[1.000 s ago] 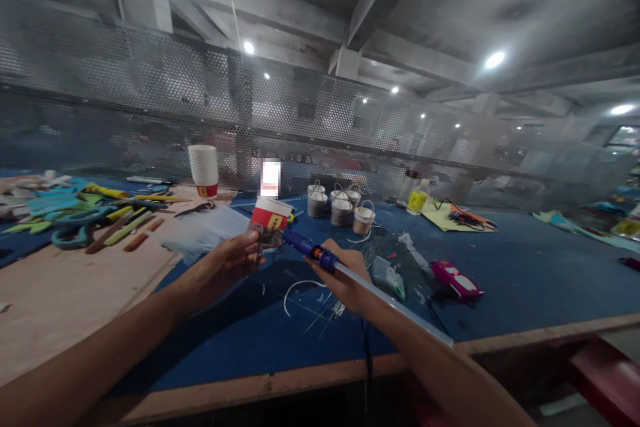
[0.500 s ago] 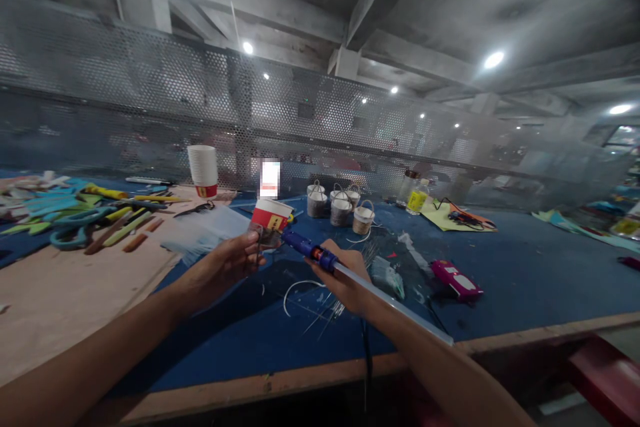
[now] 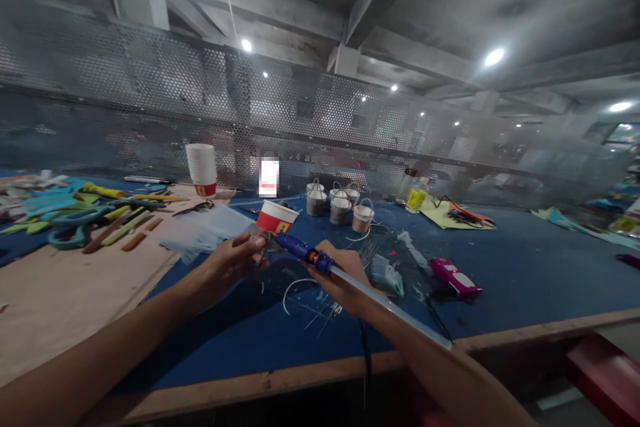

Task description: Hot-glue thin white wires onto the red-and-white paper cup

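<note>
My left hand (image 3: 243, 255) is closed on a red and white paper cup (image 3: 276, 217), which leans over to the right, its lower part wrapped in something greyish. A blue hot glue gun (image 3: 300, 250) is gripped in my right hand (image 3: 345, 273), and its nozzle meets the cup's lower side. From the back of the gun a long clear glue stick (image 3: 390, 310) runs down to the right over my forearm. Beyond my right hand stand several small bucket-shaped cups with handles (image 3: 340, 208); the front one (image 3: 363, 216) is tan and white.
A stack of paper cups (image 3: 201, 167) stands at the back left, near scissors (image 3: 70, 230) and marker-like sticks. Loose wires (image 3: 327, 313) lie under my right hand. To the right are a magenta box-like object (image 3: 456, 279), a yellow-labelled bottle (image 3: 417, 197) and coloured paper (image 3: 460, 217).
The paper cup has turned a little in my left hand, showing more plain red, and its rim now tilts to the right. The glue gun's nozzle has shifted slightly left.
</note>
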Tool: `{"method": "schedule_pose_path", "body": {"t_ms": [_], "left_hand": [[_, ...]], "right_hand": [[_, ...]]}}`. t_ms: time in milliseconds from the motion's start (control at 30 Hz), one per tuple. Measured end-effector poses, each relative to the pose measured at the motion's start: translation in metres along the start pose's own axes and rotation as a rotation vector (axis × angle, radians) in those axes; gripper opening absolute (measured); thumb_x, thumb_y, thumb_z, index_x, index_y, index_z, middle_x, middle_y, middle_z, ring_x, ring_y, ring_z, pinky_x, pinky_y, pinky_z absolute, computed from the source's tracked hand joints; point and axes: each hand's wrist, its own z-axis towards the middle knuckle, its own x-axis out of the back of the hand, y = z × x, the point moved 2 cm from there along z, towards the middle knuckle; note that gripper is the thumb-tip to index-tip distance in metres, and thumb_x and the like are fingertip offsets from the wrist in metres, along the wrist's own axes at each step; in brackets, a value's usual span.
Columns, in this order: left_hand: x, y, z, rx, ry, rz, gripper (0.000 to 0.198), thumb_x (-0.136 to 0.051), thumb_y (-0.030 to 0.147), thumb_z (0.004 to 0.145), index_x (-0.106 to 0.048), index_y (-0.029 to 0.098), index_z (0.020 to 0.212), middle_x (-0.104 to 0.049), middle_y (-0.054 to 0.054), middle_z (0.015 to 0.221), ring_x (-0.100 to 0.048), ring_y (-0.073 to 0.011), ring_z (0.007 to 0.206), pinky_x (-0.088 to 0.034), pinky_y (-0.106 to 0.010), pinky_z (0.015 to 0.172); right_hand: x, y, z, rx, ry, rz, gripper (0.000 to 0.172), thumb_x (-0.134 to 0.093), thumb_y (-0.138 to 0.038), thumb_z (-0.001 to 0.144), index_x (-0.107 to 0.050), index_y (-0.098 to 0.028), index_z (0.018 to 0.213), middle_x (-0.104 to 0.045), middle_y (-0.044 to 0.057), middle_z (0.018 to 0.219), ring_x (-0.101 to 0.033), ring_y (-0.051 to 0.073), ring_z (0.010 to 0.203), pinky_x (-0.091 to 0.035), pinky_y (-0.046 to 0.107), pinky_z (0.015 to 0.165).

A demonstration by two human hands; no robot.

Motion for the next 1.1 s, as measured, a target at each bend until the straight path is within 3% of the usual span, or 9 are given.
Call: {"method": "schedule_pose_path", "body": {"t_ms": [400, 533, 700, 933, 1100], "left_hand": [[0.006, -0.004, 0.002, 0.014, -0.025, -0.097, 0.023, -0.084, 0.043, 0.084, -0.08, 0.026, 0.1, -0.078, -0.003, 0.101, -0.071, -0.0166, 0.084, -0.055, -0.025, 0.08], [0.009, -0.005, 0.004, 0.047, -0.018, -0.123, 0.029, -0.082, 0.042, 0.085, -0.08, 0.026, 0.109, -0.081, -0.006, 0.114, -0.072, -0.0183, 0.086, -0.057, -0.027, 0.079], [0.01, -0.005, 0.004, 0.05, -0.038, -0.171, 0.028, -0.08, 0.041, 0.088, -0.08, 0.025, 0.11, -0.082, -0.009, 0.116, -0.073, -0.0212, 0.087, -0.057, -0.031, 0.079], [0.006, 0.002, -0.001, 0.083, -0.068, -0.223, 0.033, -0.078, 0.035, 0.092, -0.072, 0.018, 0.12, -0.082, -0.009, 0.114, -0.072, -0.0159, 0.084, -0.055, -0.026, 0.077], [0.008, 0.001, 0.0, 0.054, -0.113, -0.274, 0.032, -0.075, 0.032, 0.095, -0.071, 0.013, 0.121, -0.082, -0.012, 0.11, -0.072, -0.0166, 0.083, -0.055, -0.027, 0.077]], "right_hand": [[0.001, 0.001, 0.0, -0.017, 0.016, 0.014, 0.017, -0.058, -0.04, 0.103, -0.057, -0.024, 0.096, -0.066, -0.002, 0.073, -0.061, 0.015, 0.063, -0.031, 0.023, 0.059], [0.004, -0.001, 0.0, -0.01, 0.021, 0.029, 0.019, -0.056, -0.04, 0.104, -0.056, -0.024, 0.094, -0.066, -0.002, 0.074, -0.06, 0.015, 0.063, -0.031, 0.024, 0.06], [0.004, -0.001, 0.0, -0.013, 0.038, 0.067, 0.02, -0.057, -0.041, 0.103, -0.054, -0.024, 0.091, -0.063, -0.004, 0.07, -0.059, 0.015, 0.061, -0.032, 0.024, 0.06], [0.004, 0.0, 0.0, -0.017, 0.032, 0.073, 0.02, -0.057, -0.04, 0.103, -0.054, -0.024, 0.092, -0.062, -0.004, 0.07, -0.059, 0.015, 0.062, -0.031, 0.023, 0.06], [0.005, 0.0, 0.0, -0.032, 0.024, 0.081, 0.019, -0.058, -0.04, 0.102, -0.054, -0.024, 0.092, -0.06, -0.005, 0.068, -0.056, 0.014, 0.058, -0.031, 0.023, 0.059]]}}
